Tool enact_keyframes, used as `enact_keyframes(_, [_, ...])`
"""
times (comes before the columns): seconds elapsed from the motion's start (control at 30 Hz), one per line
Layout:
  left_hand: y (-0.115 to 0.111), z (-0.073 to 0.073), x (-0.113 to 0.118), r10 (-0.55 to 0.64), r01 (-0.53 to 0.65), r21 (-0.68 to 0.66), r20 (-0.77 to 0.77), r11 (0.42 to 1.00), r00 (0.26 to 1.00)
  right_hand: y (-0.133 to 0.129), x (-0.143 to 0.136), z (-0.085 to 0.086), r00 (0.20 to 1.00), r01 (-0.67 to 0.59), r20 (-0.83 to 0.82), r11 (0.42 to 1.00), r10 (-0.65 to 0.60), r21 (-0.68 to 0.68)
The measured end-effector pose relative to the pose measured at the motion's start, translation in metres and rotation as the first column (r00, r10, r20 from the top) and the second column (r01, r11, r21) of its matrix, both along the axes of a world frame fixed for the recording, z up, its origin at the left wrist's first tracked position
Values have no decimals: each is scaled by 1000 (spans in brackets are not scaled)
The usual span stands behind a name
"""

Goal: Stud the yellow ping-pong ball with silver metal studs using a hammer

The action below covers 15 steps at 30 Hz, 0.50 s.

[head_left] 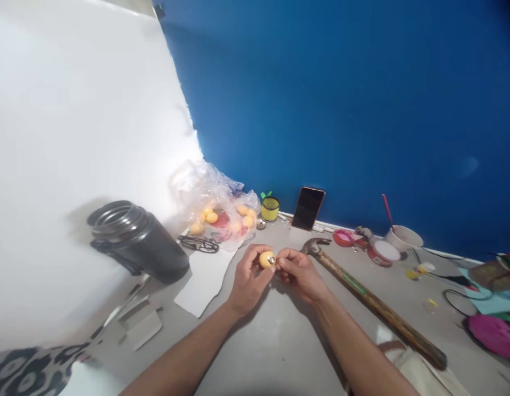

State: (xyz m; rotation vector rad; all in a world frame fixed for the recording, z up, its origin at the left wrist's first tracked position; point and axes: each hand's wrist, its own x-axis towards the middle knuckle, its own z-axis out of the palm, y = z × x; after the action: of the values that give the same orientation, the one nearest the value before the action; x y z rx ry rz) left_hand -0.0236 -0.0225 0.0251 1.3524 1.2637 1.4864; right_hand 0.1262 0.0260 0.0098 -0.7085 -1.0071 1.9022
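A small yellow ball (266, 259) with a dark and silvery spot on its right side is held over the grey table (263, 352). My left hand (251, 278) is closed around it, thumb below and fingers above. Just to its right, my right hand (298, 272) pinches its thumb and fingertips together beside that spot. Whatever sits between the right fingertips is too small to make out. Several similar yellow balls (212, 218) lie by a clear plastic bag (213, 187) farther back.
A claw hammer (374, 302) lies right of my arms. At left a dark open flask (143, 239) stands near glasses (200, 243) and white paper (207, 280). A phone (308, 208) leans on the blue wall beside a yellow mesh cup (270, 209). Farther right is a white tub (403, 238).
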Motion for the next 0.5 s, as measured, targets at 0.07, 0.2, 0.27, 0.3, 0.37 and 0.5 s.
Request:
enact_keyframes(0.07, [-1, 1, 1, 8, -8, 11, -40, 1000, 999, 0, 1, -2, 1000, 2, 4, 1000, -2, -2])
enact_keyframes(0.2, [-1, 3, 1, 21, -21, 2, -46, 1000, 999, 0, 1, -4, 1000, 1, -5, 1000, -1, -23])
enact_keyframes(0.27, [-2, 4, 1, 1, -1, -19, 8, 1000, 1000, -2, 1, -1, 999, 5, -36, 999, -7, -34])
enact_keyframes(0.3, [-2, 4, 1, -7, 9, -38, 49, 999, 999, -2, 1, 1, 999, 9, -53, 999, -11, -38])
enact_keyframes(0.37, [-3, 4, 0, -26, 38, -97, 119, 995, 993, -3, 0, 4, 997, 14, -76, 999, -17, -43])
enact_keyframes(0.5, [-1, 4, -2, -39, 55, -127, 129, 990, 991, 0, 0, 5, 998, 23, -52, 1000, -24, -10])
